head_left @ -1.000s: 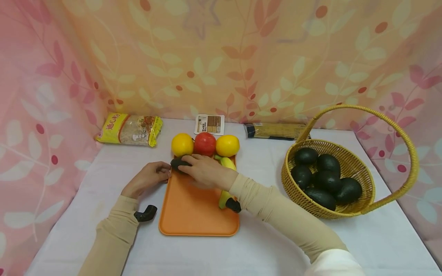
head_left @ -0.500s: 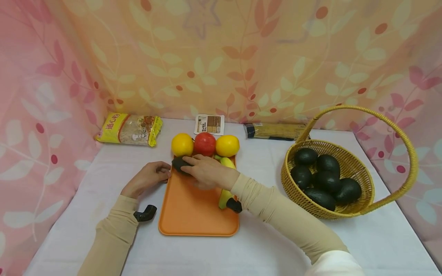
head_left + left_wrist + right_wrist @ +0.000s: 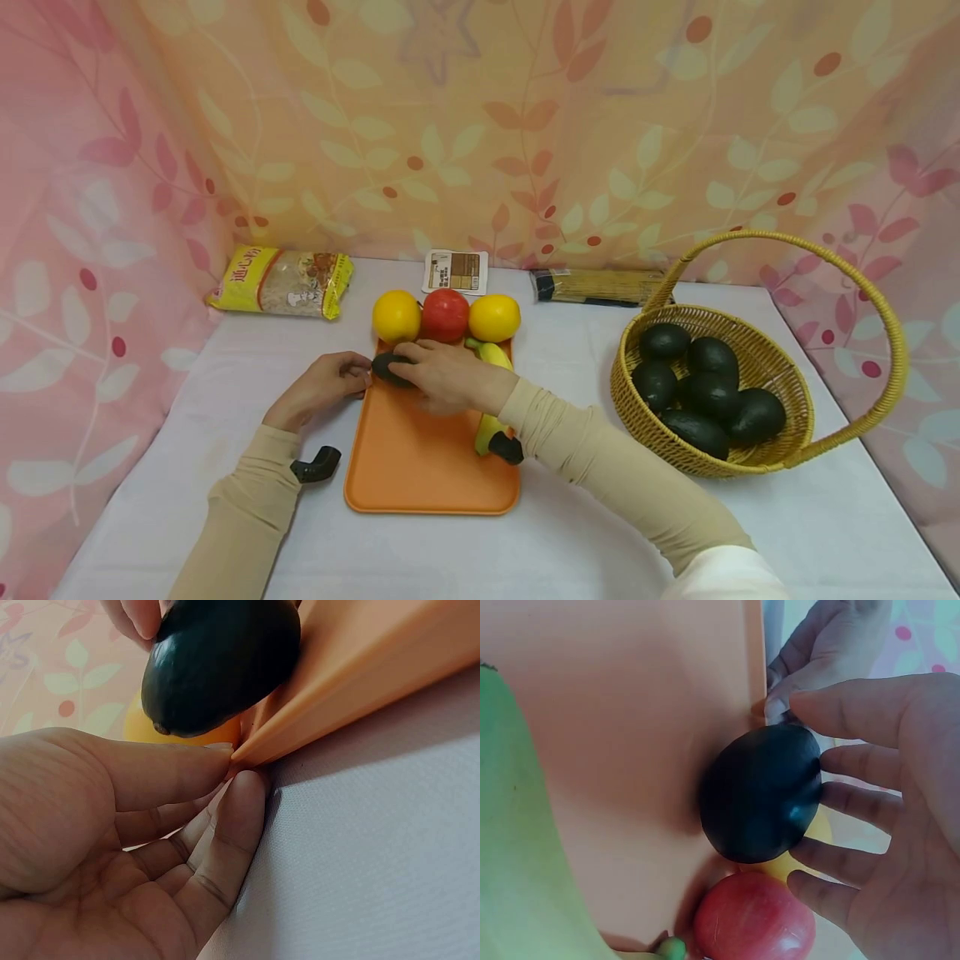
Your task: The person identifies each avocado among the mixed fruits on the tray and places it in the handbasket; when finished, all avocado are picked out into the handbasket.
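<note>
My left hand (image 3: 322, 387) pinches the left rim of an orange tray (image 3: 431, 475) between thumb and fingers, clearly seen in the left wrist view. Over the tray's upper left part, my right hand (image 3: 450, 377) touches a dark green avocado (image 3: 392, 369) with spread, fairly straight fingers (image 3: 855, 859). The avocado (image 3: 221, 664) lies just inside the rim, beside the left fingertips. A red round fruit (image 3: 446, 315) and two yellow ones, one at left (image 3: 397, 317) and one at right (image 3: 495, 317), line the tray's far end. A banana (image 3: 493, 357) lies along its right side, partly under the right forearm.
To the right stands a wicker basket (image 3: 628, 396) with a tall handle, holding several avocados (image 3: 708, 393). Along the back lie a yellow food bag (image 3: 281, 281), a small labelled packet (image 3: 455, 272) and a long pack of thin sticks (image 3: 600, 286). Patterned curtains (image 3: 480, 125) surround the table.
The right hand and the avocado have shifted slightly toward the near side of the tray, and the avocado has turned under the fingers. The left hand has stayed on the rim.
</note>
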Action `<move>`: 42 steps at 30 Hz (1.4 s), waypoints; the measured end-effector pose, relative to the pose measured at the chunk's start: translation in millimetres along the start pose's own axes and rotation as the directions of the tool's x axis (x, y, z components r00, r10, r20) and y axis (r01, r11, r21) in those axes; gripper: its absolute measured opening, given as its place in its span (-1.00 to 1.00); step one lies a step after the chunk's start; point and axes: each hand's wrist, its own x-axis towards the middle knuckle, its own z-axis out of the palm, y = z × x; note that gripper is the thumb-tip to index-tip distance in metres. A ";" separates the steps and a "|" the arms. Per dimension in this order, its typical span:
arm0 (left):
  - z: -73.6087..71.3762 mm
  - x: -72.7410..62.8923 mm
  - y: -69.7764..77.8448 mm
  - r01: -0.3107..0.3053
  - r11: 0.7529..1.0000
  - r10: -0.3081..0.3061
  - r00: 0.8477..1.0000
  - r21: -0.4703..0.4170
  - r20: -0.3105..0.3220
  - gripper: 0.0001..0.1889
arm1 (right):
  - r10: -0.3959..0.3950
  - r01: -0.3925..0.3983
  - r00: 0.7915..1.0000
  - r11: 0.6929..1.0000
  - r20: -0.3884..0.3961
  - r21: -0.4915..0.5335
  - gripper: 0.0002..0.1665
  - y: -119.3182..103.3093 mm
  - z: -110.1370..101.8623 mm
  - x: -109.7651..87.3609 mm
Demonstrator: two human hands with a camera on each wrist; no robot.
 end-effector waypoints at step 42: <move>-0.3 2.5 -1.2 0.020 1.000 -0.020 1.000 -0.007 0.018 -0.61 | -0.034 -0.019 0.976 0.970 0.213 0.241 -0.35 -0.3 -0.4 -1.8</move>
